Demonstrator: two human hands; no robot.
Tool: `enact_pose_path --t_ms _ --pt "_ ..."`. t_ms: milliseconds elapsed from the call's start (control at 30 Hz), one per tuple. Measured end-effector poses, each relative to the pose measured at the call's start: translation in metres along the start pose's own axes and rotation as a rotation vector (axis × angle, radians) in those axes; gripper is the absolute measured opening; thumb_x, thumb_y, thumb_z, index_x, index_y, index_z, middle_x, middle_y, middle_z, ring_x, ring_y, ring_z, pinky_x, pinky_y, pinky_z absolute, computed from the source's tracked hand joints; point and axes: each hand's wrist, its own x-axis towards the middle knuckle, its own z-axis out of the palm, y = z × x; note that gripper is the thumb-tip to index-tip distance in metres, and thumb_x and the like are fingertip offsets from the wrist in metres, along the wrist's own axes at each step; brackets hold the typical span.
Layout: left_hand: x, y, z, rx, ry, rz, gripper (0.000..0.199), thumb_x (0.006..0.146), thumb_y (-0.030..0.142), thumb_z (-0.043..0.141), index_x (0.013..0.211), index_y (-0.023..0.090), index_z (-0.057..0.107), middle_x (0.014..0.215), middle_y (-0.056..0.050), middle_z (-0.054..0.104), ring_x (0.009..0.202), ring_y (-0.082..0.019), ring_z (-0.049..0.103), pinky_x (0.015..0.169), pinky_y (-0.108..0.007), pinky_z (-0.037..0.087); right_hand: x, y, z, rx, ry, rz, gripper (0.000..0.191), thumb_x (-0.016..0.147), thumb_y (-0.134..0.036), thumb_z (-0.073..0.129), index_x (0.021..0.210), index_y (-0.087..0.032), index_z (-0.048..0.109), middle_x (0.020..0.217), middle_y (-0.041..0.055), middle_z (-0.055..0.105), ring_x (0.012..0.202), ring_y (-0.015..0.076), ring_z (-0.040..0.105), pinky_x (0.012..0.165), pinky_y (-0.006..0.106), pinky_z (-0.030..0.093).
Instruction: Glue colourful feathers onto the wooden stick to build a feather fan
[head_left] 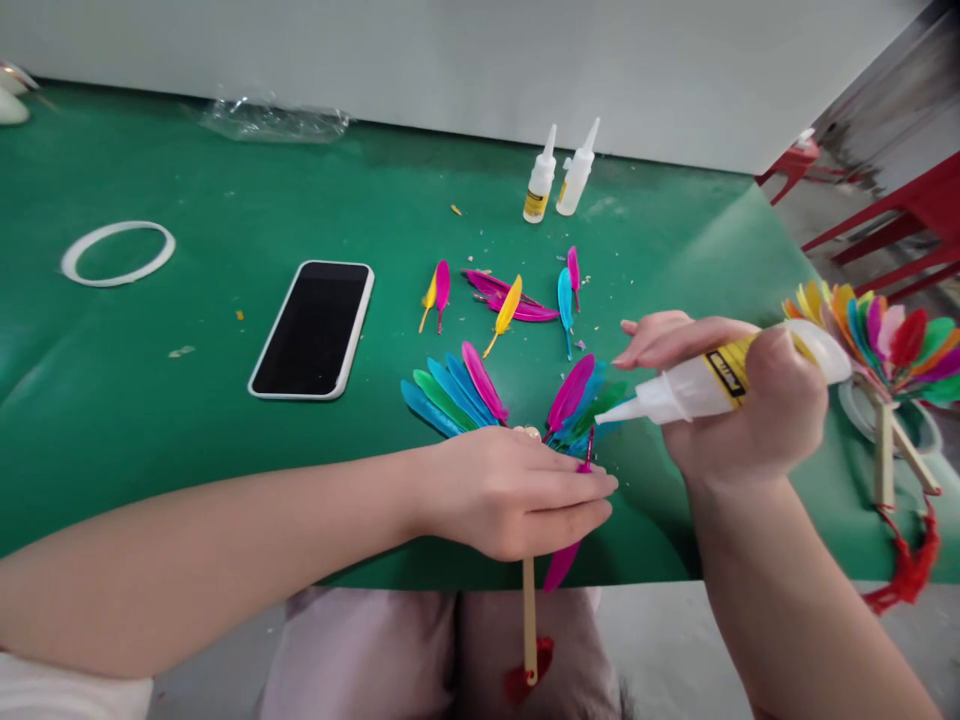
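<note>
Feathers (pixel 484 383) in blue, green and magenta are fanning out on both flanks of the fan (pixel 529 610), with a gap showing between the groups, so the work is looking perhaps half done. Several loose feathers (pixel 508 312) are lying beyond it on the table (pixel 187 400), apparently unused. The left hand (pixel 517 495) is covering the fan's middle, its grip closed, pinching a magenta feather (pixel 562 568) with the quill upward. The right hand (pixel 739 440) is wrapping its grip around a glue bottle (pixel 697 390), the nozzle pointing at that quill; whether they are touching, I cannot tell. The fan's handle is overhanging the near edge. A fuller second fan (pixel 905 340) is lying close to the right edge, limiting that elbow, while wider room is stretching leftward around the phone (pixel 309 330) and white ring (pixel 116 278).
</note>
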Motion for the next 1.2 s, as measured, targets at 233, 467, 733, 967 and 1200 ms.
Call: enact_pose_path --t_ms 233,467,733,967,1200 --pt "0.0 0.0 0.0 0.014 -0.008 0.019 0.017 0.085 0.015 0.05 0.086 0.008 0.066 0.094 -0.008 0.07 0.079 -0.013 0.067 0.075 -0.021 0.054 0.0 0.002 -0.005 -0.079 0.119 0.117 0.04 0.077 -0.051 0.044 0.063 -0.024 0.07 0.049 0.0022 0.054 0.044 0.0131 0.042 0.042 0.03 0.022" --pt "-0.002 -0.001 -0.001 0.078 -0.017 0.028 0.024 0.088 0.019 0.044 0.089 0.012 0.066 0.098 -0.005 0.07 0.079 -0.01 0.067 0.079 -0.02 0.053 0.0 0.008 -0.009 -0.081 0.069 0.201 0.032 0.071 -0.049 0.053 0.071 -0.022 0.07 0.043 -0.0019 0.037 0.038 0.0099 0.031 0.038 0.029 0.016" --pt "-0.003 -0.003 -0.002 0.12 -0.022 0.146 0.023 0.086 0.013 0.044 0.089 0.013 0.067 0.099 -0.007 0.069 0.084 -0.014 0.067 0.08 -0.025 0.054 0.0 0.015 0.001 -0.142 0.243 0.123 0.037 0.076 -0.052 0.051 0.053 -0.023 0.057 0.044 -0.0022 0.04 0.041 0.01 0.036 0.039 0.028 0.019" --pt "-0.004 -0.003 -0.001 0.166 -0.043 0.144 0.029 0.088 0.014 0.039 0.09 0.017 0.068 0.102 -0.005 0.068 0.087 -0.012 0.066 0.08 -0.023 0.054 -0.002 0.013 0.0 -0.13 0.199 0.16 0.04 0.081 -0.051 0.046 0.053 -0.023 0.055 0.042 -0.0022 0.04 0.039 0.0109 0.035 0.039 0.029 0.02" --pt "-0.003 -0.002 -0.002 0.125 -0.021 0.13 0.024 0.086 0.013 0.044 0.089 0.012 0.068 0.099 -0.007 0.069 0.084 -0.013 0.067 0.08 -0.024 0.054 0.001 0.014 -0.002 -0.07 0.192 0.114 0.038 0.082 -0.042 0.05 0.05 -0.022 0.057 0.04 -0.0006 0.042 0.039 0.0113 0.04 0.04 0.031 0.021"
